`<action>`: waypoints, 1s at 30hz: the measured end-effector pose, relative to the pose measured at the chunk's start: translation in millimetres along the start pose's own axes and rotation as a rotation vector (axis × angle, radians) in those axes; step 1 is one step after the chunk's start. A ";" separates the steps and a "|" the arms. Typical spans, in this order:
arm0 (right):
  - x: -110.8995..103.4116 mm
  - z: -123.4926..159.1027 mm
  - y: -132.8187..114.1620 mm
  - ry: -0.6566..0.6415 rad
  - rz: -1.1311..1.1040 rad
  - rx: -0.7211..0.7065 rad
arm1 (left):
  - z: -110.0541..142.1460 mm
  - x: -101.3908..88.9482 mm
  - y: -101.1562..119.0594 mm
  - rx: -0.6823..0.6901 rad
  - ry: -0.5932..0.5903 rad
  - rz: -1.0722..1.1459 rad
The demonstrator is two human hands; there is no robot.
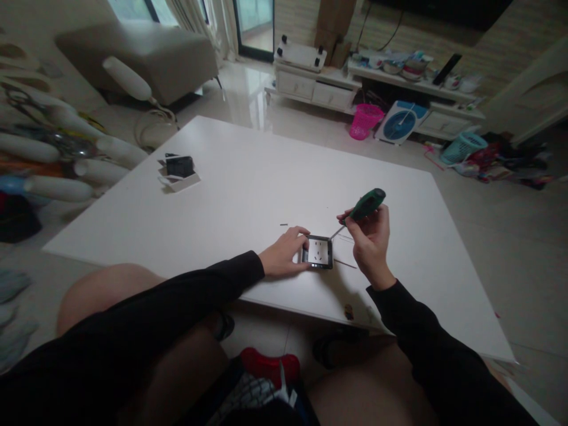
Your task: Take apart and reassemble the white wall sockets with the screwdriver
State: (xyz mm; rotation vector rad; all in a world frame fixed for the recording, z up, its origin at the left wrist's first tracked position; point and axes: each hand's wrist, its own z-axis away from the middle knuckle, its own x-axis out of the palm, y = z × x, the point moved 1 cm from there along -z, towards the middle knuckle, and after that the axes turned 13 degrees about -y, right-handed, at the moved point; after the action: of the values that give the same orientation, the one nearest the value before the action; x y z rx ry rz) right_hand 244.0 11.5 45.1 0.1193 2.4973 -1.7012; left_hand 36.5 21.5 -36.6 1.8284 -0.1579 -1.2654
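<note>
Power socket (319,252): dark-framed, its slotted face up, on the white worktop (248,177) near the front edge.
Left hand (284,253): grip closed about the socket's left side, thumb at the near edge, fingers at the far edge.
Right hand (371,239): grip wrapped round a green-handled screwdriver (367,204), its shaft slanting down to the socket's far right corner.
Step in hand: seemingly screwdriver work at that corner; turning or prying, one cannot tell.
Next move: calls for a well-seated tip and a firmly braced frame.
Loose pieces: a small metal piece (284,225) beyond the left hand; a thin dark strip (345,264) beside the socket.
Hard to make out: the tip's contact, the finger-covered left side, and a blurred brown object (348,312) by the edge.
</note>
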 end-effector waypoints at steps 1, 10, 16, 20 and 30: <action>-0.4 0.2 0.8 -0.001 0.008 0.002 | -0.9 -0.6 0.5 -0.008 -0.006 0.004; -2.0 0.7 6.8 -0.023 0.069 -0.014 | -11.1 -5.5 2.3 -0.088 -0.049 -0.065; -9.6 0.4 8.3 -0.002 0.212 -0.035 | -14.8 -10.8 7.9 -0.105 -0.100 -0.170; -20.5 -1.4 3.4 -0.138 0.474 -0.007 | -14.1 -11.8 7.6 -0.087 -0.091 -0.170; -32.9 4.2 8.4 -0.753 0.970 0.105 | -11.3 -15.0 16.1 -0.136 -0.134 -0.281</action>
State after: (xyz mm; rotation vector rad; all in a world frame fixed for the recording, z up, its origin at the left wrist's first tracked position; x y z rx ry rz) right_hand 277.8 10.8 40.5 0.4920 1.4100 -1.1301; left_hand 44.3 26.6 -13.6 1.6906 0.1143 -1.5559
